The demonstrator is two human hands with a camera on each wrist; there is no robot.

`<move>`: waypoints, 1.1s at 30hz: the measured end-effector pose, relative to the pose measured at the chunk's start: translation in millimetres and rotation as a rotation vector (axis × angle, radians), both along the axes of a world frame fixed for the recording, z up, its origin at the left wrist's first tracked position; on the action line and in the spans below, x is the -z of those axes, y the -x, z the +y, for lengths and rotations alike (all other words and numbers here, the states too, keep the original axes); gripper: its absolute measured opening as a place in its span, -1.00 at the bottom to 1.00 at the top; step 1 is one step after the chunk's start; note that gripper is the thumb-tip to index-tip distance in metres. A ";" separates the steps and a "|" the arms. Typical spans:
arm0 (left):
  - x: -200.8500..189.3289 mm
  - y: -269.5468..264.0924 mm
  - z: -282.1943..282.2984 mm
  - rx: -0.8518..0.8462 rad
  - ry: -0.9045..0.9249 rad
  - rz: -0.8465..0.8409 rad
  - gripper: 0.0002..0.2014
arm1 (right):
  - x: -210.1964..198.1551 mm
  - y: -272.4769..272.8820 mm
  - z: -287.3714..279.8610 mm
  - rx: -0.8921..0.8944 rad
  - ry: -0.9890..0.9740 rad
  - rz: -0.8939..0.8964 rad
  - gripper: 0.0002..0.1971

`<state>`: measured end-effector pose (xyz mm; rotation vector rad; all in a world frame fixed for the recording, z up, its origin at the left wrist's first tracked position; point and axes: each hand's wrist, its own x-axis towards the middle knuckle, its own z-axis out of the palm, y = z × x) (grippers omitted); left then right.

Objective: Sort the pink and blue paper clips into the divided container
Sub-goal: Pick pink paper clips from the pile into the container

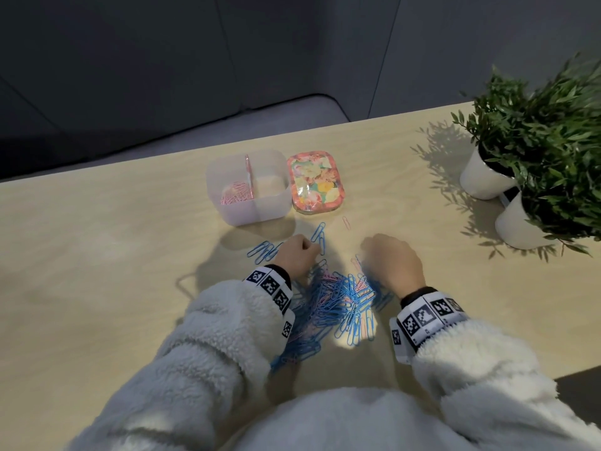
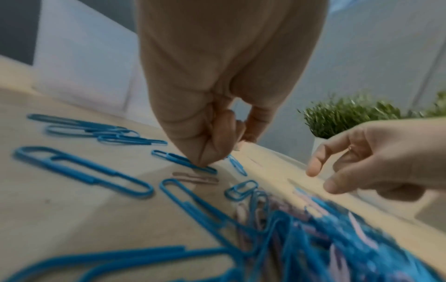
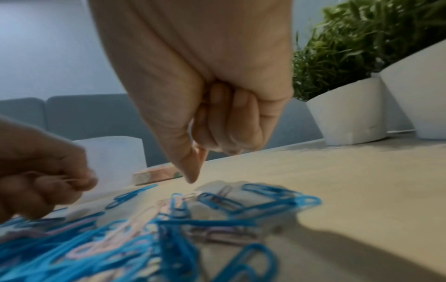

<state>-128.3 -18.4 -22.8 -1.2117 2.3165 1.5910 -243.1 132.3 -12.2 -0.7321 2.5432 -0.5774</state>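
Observation:
A clear divided container [image 1: 274, 208] stands at the back of the table, with pink clips [image 1: 235, 194] in its left half. A mixed pile of blue and pink paper clips [image 1: 340, 304] lies between my wrists. My left hand [image 1: 304, 248] is curled at the pile's far left edge, fingertips down by a blue clip [image 2: 185, 161]. In the right wrist view it [image 3: 48, 181] pinches a thin pink clip [image 3: 77, 179]. My right hand [image 1: 374, 252] hovers over the pile's right side, thumb and forefinger apart [image 2: 321, 177], other fingers curled [image 3: 231, 122].
A floral lid [image 1: 315, 183] lies right of the container. Several blue clips [image 1: 264, 250] lie apart on the left, and a lone pink clip [image 1: 347, 222] sits in front of the lid. Two potted plants in white pots [image 1: 484, 177] stand at the right edge.

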 end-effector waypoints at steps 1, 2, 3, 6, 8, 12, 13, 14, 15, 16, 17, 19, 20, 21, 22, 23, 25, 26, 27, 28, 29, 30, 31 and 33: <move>-1.5 0.1 -1.5 -0.019 -0.063 0.025 -0.80 | 0.1 -3.3 -3.8 -0.042 0.006 -0.010 -0.81; -2.8 0.3 -3.2 -0.041 -0.124 0.043 -0.76 | 0.5 -6.2 -7.0 -0.080 0.007 -0.023 -0.84; -4.0 -0.3 -4.9 -0.067 -0.183 0.056 -0.73 | 0.1 -8.8 -9.7 -0.113 -0.009 -0.022 -0.85; -4.2 -3.5 -11.6 -0.118 -0.270 0.073 -0.76 | 3.4 -11.4 -13.1 -0.187 -0.064 0.009 -0.77; -2.5 -5.7 -15.3 -0.109 -0.275 0.079 -0.75 | 4.2 -10.9 -13.1 -0.177 -0.073 0.034 -0.76; -1.1 -7.7 -14.4 -0.135 -0.328 0.095 -0.74 | 7.5 -14.0 -5.8 -0.057 -0.016 0.040 -0.82; -1.9 -6.6 -12.7 -0.170 -0.373 0.111 -0.77 | 9.5 -15.4 -4.3 -0.043 -0.017 0.045 -0.89; -2.6 -3.9 -11.1 -0.215 -0.430 0.131 -0.81 | 10.0 -16.9 -2.8 -0.041 -0.018 0.044 -0.97; -3.9 -0.4 -9.9 -0.259 -0.487 0.148 -0.83 | 11.0 -17.9 -2.1 -0.041 -0.026 0.051 -0.92; -6.0 3.7 -9.0 -0.292 -0.535 0.160 -0.85 | 10.9 -18.7 -1.3 -0.048 -0.030 0.054 -0.88; -8.2 8.6 -8.6 -0.304 -0.562 0.165 -0.85 | 12.0 -18.2 -1.4 -0.051 -0.033 0.053 -0.87; -13.8 20.3 -8.1 -0.242 -0.514 0.147 -0.84 | 12.3 -17.1 -2.5 -0.093 -0.050 0.046 -0.86; -16.6 26.5 -7.8 -0.170 -0.427 0.126 -0.84 | 13.0 -16.2 -2.1 -0.114 -0.050 0.042 -0.85; -19.5 32.5 -7.0 -0.080 -0.302 0.103 -0.84 | 14.9 -14.5 -1.6 -0.121 -0.049 0.018 -0.84; -21.1 38.6 -5.8 0.021 -0.161 0.086 -0.85 | 15.7 -11.4 -0.8 -0.110 -0.010 -0.020 -0.85; -21.7 44.3 -4.4 0.123 -0.033 0.079 -0.85 | 15.7 -6.8 0.7 -0.066 0.055 -0.070 -0.87; -19.6 54.7 -2.9 0.248 0.143 0.072 -0.85 | 12.1 5.7 4.1 0.081 0.207 -0.169 -0.81; -17.6 59.6 -3.7 0.275 0.213 0.074 -0.85 | 8.7 12.2 6.0 0.163 0.286 -0.226 -0.75; -15.1 64.8 -5.1 0.305 0.270 0.077 -0.83 | 5.4 17.9 8.8 0.242 0.358 -0.300 -0.70; -13.3 69.9 -6.6 0.347 0.314 0.069 -0.80 | 0.7 21.7 11.9 0.317 0.441 -0.398 -0.69; -12.0 75.0 -7.7 0.394 0.350 0.048 -0.78 | -3.4 24.4 15.3 0.391 0.523 -0.511 -0.71; -11.2 79.7 -8.8 0.440 0.394 0.021 -0.76 | -6.5 26.7 18.6 0.461 0.614 -0.616 -0.74; -10.7 83.8 -9.4 0.479 0.433 -0.007 -0.73 | -8.9 29.5 21.0 0.524 0.679 -0.685 -0.75; -8.4 89.8 -10.4 0.548 0.500 -0.046 -0.68 | -10.9 34.2 25.0 0.600 0.741 -0.755 -0.75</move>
